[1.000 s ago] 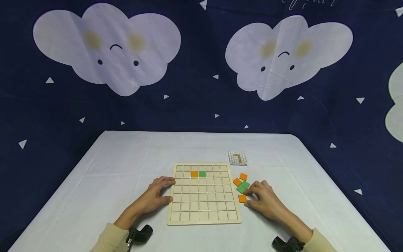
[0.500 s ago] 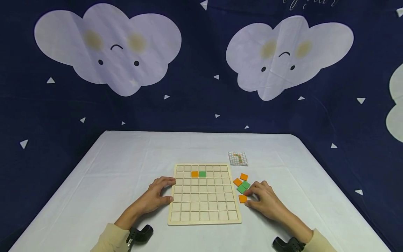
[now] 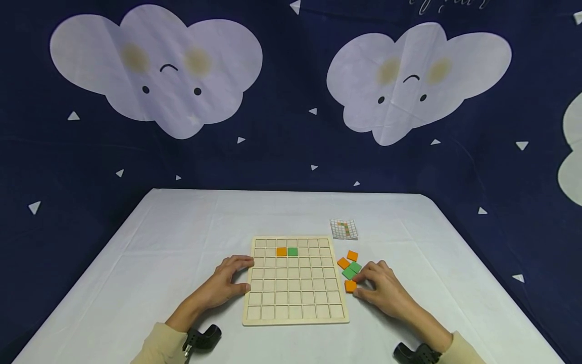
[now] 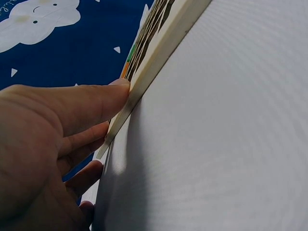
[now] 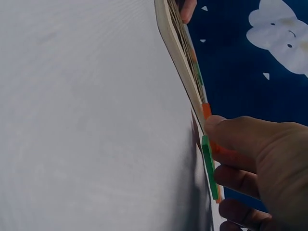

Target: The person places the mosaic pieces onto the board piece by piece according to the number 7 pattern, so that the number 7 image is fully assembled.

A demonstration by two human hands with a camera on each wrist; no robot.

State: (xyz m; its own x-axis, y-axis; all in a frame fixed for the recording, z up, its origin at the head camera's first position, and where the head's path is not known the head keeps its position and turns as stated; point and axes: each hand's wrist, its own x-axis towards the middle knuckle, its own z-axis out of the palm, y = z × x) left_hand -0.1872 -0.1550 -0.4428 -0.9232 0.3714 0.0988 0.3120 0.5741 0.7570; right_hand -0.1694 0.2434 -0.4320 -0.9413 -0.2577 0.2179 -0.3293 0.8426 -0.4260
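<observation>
A pale wooden grid board (image 3: 295,321) lies flat before me, with an orange tile (image 3: 281,251) and a green tile (image 3: 293,251) side by side in its second row from the far edge. My left hand (image 3: 225,281) rests against the board's left edge, thumb and fingertips touching the rim, as the left wrist view confirms. Right of the board, my right hand (image 3: 382,289) pinches the nearest loose orange tile (image 3: 350,286) between thumb and index finger. In the right wrist view the thumb partly covers this tile (image 5: 207,110). Touching green tiles (image 3: 349,273) lie just beyond it.
Two more orange tiles (image 3: 352,255) lie beyond the green ones, near the board's right edge. Behind them is a small pattern card (image 3: 344,229) with a printed grid. A white cloth covers the table (image 3: 182,227); a dark blue cloud-print curtain (image 3: 291,151) hangs behind.
The orange tile at my right fingertips looks slightly raised or tipped compared with before. Both hands and the board otherwise stay in place.
</observation>
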